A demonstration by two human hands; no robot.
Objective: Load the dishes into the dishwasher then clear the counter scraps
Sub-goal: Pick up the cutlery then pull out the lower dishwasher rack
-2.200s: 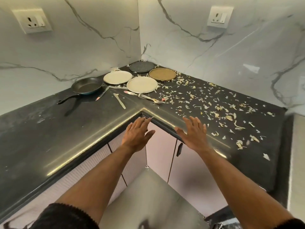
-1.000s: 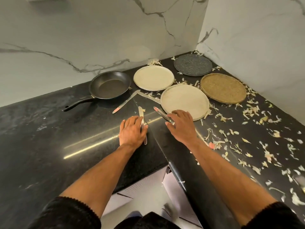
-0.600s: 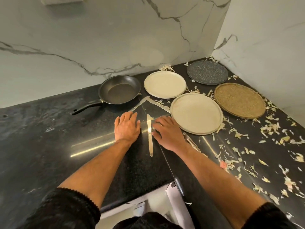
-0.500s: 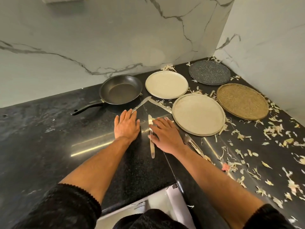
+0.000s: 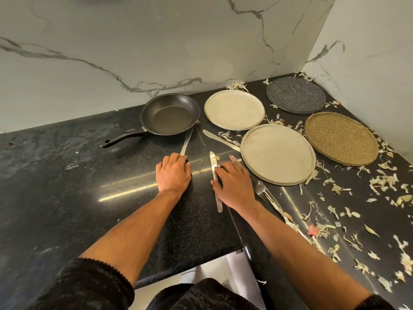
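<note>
The left hand (image 5: pixel 173 172) has been moved forward onto the handle end of the knife (image 5: pixel 186 142) lying beside the frying pan (image 5: pixel 170 114). The right hand (image 5: pixel 232 183) is now laid over the butter knife (image 5: pixel 213 163) on the surface (image 5: pixel 67 186).

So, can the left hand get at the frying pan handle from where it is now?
Probably yes. The left hand rests on the counter, and the frying pan handle lies up and to its left with only bare counter between.

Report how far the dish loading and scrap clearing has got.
Done: nothing visibly. In hand: left hand curls over one knife; right hand rests on another butter knife. Left: frying pan, four plates including the nearest, forks, scraps.
</note>
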